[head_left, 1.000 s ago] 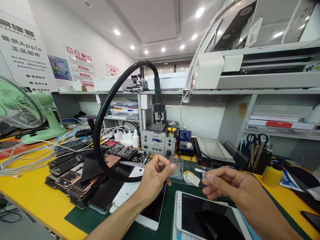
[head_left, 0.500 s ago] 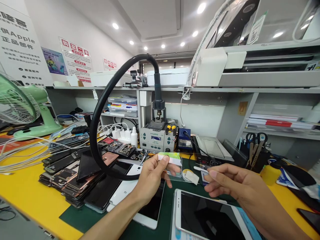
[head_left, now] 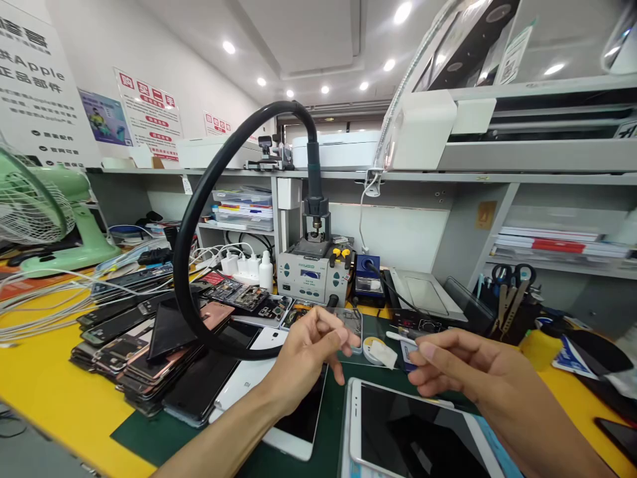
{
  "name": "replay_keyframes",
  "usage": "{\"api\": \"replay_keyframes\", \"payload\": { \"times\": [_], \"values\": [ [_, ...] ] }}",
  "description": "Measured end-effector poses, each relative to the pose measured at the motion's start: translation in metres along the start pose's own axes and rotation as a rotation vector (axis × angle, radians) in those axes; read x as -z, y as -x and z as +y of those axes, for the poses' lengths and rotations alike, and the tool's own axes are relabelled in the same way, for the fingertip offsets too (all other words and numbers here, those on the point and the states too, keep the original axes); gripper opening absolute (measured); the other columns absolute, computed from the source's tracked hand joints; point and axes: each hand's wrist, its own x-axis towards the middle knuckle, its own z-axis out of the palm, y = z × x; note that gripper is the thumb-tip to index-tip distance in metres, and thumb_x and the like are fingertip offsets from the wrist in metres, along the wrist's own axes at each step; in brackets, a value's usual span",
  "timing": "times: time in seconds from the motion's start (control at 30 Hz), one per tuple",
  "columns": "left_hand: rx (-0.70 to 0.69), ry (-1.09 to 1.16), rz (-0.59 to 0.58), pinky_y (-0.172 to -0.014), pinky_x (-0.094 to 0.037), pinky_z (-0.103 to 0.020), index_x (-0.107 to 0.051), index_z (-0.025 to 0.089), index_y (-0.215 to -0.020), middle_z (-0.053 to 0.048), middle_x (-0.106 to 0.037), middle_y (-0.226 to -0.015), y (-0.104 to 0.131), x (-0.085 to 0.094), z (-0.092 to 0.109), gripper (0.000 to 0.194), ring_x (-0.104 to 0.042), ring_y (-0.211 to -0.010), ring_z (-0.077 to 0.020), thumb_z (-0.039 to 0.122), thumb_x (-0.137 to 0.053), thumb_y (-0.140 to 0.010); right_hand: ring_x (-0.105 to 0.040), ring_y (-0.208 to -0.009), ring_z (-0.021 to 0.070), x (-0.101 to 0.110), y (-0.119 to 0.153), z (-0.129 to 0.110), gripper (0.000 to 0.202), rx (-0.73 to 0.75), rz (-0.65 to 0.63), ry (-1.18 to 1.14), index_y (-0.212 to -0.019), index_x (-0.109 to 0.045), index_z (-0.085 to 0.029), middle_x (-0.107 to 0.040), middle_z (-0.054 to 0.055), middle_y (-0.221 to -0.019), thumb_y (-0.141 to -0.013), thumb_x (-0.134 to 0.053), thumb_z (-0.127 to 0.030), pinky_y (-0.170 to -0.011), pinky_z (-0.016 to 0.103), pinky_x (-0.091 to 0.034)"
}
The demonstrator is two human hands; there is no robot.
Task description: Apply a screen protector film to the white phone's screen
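The right hand (head_left: 448, 365) is raised above a phone with white frame and black screen (head_left: 413, 431). Its grip is pressed together: thumb and forefinger are pinching a thin white stick (head_left: 401, 337), whose rounded end points away to the left. This stick is in the air, apart from the phone, and the other fingers of this hand are bent below it.

The left hand (head_left: 318, 342) is also raised, a little apart from the right one. Its thumb comes near the forefinger and the fingers are curved, but I cannot tell if its grip has something thin between the tips. Below the left forearm lies a second white-framed phone (head_left: 303, 431), partly covered by the arm. Just beside it, on the left, is a white phone with its back up (head_left: 243, 385), which carries the "MI" mark.

These phones lie on a dark green mat (head_left: 332, 411), which is spread on the yellow table (head_left: 44, 385). Farther on the left there is a wide pile of phones and phone parts (head_left: 139, 358). Behind the hands stands a hot air station (head_left: 311, 275), and its thick black hose (head_left: 184, 252) makes a big loop which comes down near the left hand. Between the hands, a little behind them, one sees a small round roll (head_left: 369, 350) with a white piece against it.
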Motion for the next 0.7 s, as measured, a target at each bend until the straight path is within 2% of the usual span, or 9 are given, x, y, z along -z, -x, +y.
{"api": "replay_keyframes", "payload": {
  "times": [0.23, 0.3, 0.5, 0.7],
  "values": [
    [0.006, -0.028, 0.068, -0.042, -0.051, -0.021, -0.057, 0.017, -0.084, -0.003, -0.065, -0.074, -0.0024, -0.0034, -0.0034, 0.037, -0.057, -0.056, -0.0116, 0.052, -0.060, -0.096, -0.076, -0.079, 0.0255, -0.0027, 0.0014, 0.0020, 0.045, 0.005, -0.046, 0.021, -0.093, -0.074, -0.017, -0.078, 0.011, -0.090, -0.084, -0.075, -0.062, -0.073, 0.032, -0.066],
    [0.002, -0.047, 0.070, -0.042, -0.050, -0.021, -0.057, 0.017, -0.084, -0.002, -0.064, -0.071, -0.0027, -0.0029, -0.0049, 0.038, -0.056, -0.053, -0.0107, 0.053, -0.060, -0.096, -0.077, -0.079, 0.0252, -0.0028, 0.0017, 0.0027, 0.045, 0.003, -0.050, 0.012, -0.093, -0.074, -0.017, -0.078, 0.011, -0.090, -0.084, -0.075, -0.062, -0.073, 0.032, -0.066],
    [-0.036, -0.053, 0.056, -0.044, -0.051, -0.020, -0.054, 0.019, -0.085, 0.000, -0.063, -0.076, 0.0003, -0.0026, -0.0073, 0.036, -0.059, -0.067, -0.0135, 0.042, -0.081, -0.083, -0.077, -0.079, 0.0263, -0.0043, -0.0001, 0.0018, 0.045, 0.028, -0.026, 0.018, -0.092, -0.075, -0.016, -0.078, 0.011, -0.086, -0.083, -0.077, -0.060, -0.072, 0.033, -0.066],
    [-0.039, -0.004, 0.021, -0.047, -0.054, -0.022, -0.057, 0.017, -0.083, -0.007, -0.068, -0.089, 0.0004, -0.0028, -0.0045, 0.024, -0.064, -0.079, -0.0175, 0.035, -0.070, -0.092, -0.076, -0.076, 0.0261, -0.0062, -0.0013, -0.0005, 0.044, 0.044, -0.002, 0.039, -0.089, -0.074, -0.015, -0.077, 0.010, -0.082, -0.082, -0.079, -0.058, -0.070, 0.033, -0.065]
  ]
}}
